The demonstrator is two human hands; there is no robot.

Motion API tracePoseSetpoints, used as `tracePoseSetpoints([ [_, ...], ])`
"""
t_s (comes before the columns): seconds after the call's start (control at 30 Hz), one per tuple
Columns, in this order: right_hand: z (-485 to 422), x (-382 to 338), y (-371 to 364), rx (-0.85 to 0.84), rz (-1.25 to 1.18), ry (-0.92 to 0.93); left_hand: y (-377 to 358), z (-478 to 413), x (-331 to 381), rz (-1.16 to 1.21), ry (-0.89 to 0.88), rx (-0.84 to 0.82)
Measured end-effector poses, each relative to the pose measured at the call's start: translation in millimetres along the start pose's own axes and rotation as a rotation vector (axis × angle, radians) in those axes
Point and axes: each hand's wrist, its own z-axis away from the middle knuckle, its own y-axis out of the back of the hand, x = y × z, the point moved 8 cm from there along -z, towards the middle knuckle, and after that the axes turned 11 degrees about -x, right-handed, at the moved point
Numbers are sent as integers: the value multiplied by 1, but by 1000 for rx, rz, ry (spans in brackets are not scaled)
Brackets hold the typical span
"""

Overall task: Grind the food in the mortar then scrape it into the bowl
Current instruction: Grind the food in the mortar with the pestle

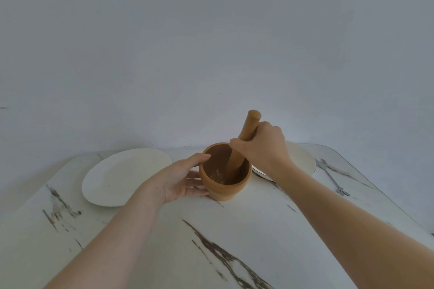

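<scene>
A brown wooden mortar (pixel 226 189) stands on the marble table near its far edge, with pale bits of food (pixel 218 175) at its bottom. My left hand (pixel 182 178) cups the mortar's left side, thumb on the rim and fingers curved round the wall. My right hand (pixel 261 145) grips the wooden pestle (pixel 249 128) around its upper shaft; the pestle leans to the right and its lower end is down inside the mortar. A white bowl (pixel 303 159) lies behind my right wrist, mostly hidden by my hand and arm.
A white oval plate (pixel 122 177) sits left of the mortar. A metal spoon (pixel 330 175) and another thin metal utensil (pixel 345 175) lie at the far right by the table's rounded corner. The white marble table (pixel 234 241) has dark veins; a plain wall stands behind it.
</scene>
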Motion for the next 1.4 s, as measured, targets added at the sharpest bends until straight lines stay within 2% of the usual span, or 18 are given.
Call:
tracePoseSetpoints([
  [0.23, -7, -6, -23, -86, 115, 11, 5, -8, 4, -61, -16, 65],
  [0.4, -12, -6, -25, -103, 110, 11, 2, -10, 5, -104, -10, 69],
  [0.6, -16, -11, -30, -184, 26, 36, -7, -10, 1, -50, -6, 1],
  [0.77, -22, -16, -33, -252, 80, 23, -10, -11, 4, -45, -27, -37],
  [0.93, -18, -15, -40, -411, 121, -19, -13, -9, 6, -32, -49, -72],
  [1.4, -13, -9, -33, -294, 19, 1, -11, -4, 22, -243, -247, 71],
])
